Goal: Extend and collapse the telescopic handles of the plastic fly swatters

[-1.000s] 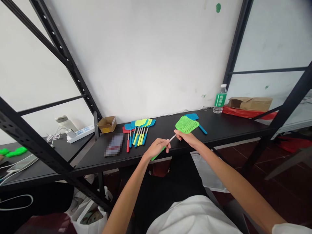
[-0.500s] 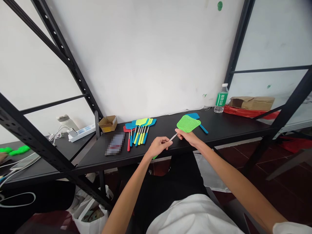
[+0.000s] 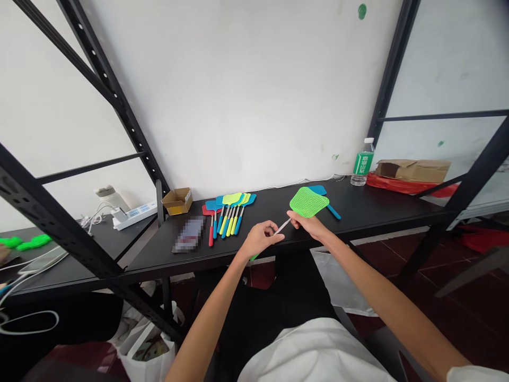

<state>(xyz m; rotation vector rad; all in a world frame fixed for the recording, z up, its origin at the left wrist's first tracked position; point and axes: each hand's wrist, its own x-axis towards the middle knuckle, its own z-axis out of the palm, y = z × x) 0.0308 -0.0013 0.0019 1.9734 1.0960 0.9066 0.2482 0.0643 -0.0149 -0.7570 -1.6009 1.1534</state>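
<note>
A green fly swatter (image 3: 309,201) with a perforated, diamond-like head slants between my hands above the table's front edge. My right hand (image 3: 304,223) pinches its pale shaft just below the head. Around the lower shaft curl the fingers of my left hand (image 3: 260,239), the thumb stretched out along it. The tip of the green handle peeks out beneath that hand; the rest of the grip is hidden. Behind the green head lies a blue fly swatter (image 3: 334,211), partly covered. Several blue, yellow and red fly swatters (image 3: 233,215) lie overlapping to the left.
A small cardboard box (image 3: 177,201) and a pixelated flat item (image 3: 189,234) sit on the black table (image 3: 274,195) at left. A water bottle (image 3: 362,162) stands at right beside a carton (image 3: 413,171) on red plastic. Metal shelf posts (image 3: 115,101) frame both sides.
My left thumb has straightened away from the fingers, and the hand's grip on the shaft looks looser. My right hand and the green swatter stay nearly in place; the view has shifted slightly.
</note>
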